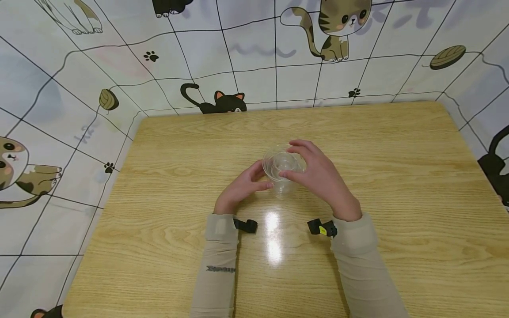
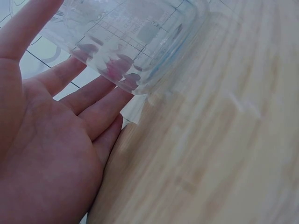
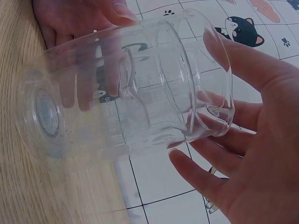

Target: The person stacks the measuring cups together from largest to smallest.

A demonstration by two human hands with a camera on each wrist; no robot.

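Observation:
Two clear beakers stand one inside the other on the wooden table. The larger outer beaker [image 1: 283, 188] has faint printed markings on its wall in the left wrist view. Its base sits at the table surface. Above its rim pokes the smaller inner beaker [image 3: 202, 56], with a pouring lip. My right hand [image 1: 320, 174] holds the inner beaker near its rim, thumb on one side and fingers on the other. From the left, my left hand [image 1: 243, 185] grips the outer beaker, its fingers behind the wall and partly seen through it.
The light wooden table [image 1: 397, 176] stretches away on all sides. Behind it and at its sides hangs a white sheet [image 1: 254, 53] with a grid and cartoon cats. A camera strap [image 1: 245, 225] sits at the left wrist, another camera [image 1: 323, 228] at the right.

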